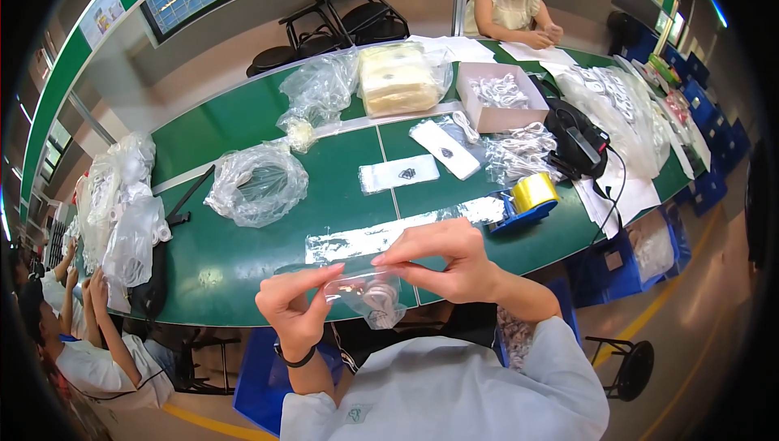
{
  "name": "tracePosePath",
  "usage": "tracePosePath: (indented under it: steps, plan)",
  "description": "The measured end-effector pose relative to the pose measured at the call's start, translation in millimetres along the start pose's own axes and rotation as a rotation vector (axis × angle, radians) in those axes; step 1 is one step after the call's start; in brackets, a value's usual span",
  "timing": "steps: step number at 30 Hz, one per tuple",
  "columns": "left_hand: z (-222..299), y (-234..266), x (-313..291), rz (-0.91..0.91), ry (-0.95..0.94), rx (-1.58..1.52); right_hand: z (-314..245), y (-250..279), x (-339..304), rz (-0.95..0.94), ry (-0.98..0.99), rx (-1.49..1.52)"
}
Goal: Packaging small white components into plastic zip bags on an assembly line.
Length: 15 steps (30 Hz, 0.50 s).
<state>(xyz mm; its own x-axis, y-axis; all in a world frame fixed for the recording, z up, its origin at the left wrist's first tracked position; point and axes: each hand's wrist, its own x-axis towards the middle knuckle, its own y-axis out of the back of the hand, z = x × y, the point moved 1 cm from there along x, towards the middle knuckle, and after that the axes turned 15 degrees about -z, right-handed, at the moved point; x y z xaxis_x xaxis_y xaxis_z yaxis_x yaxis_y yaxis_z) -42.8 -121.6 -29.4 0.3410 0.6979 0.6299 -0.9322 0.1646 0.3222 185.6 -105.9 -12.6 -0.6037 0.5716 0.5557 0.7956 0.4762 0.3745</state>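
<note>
Both hands pinch the top edge of a small clear plastic bag (369,295), held in the air just off the near edge of the green tabletop (243,254), at 6 o'clock in the view. The left hand (294,305) grips the left corner between thumb and fingers; the right hand (450,261) is closed on the right part of the mouth. Something pale and coiled sits inside, too blurred to name. Sealing it well likely calls for keeping the two lips aligned and pressing steadily along the strip, contents hanging low. A yellow tape dispenser (529,197) stands at 2 o'clock from the hands.
</note>
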Motion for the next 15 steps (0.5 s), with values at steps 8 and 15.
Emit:
tracePosePath:
  steps: [8, 15]
  plan:
    - [4, -6, 6, -0.121, -0.163, -0.213, 2, 2, -6, -0.051, 0.136, 0.101]
    - [19, -5, 6, -0.17, -0.195, -0.025, 0, 3, -5, -0.1, 0.225, 0.155]
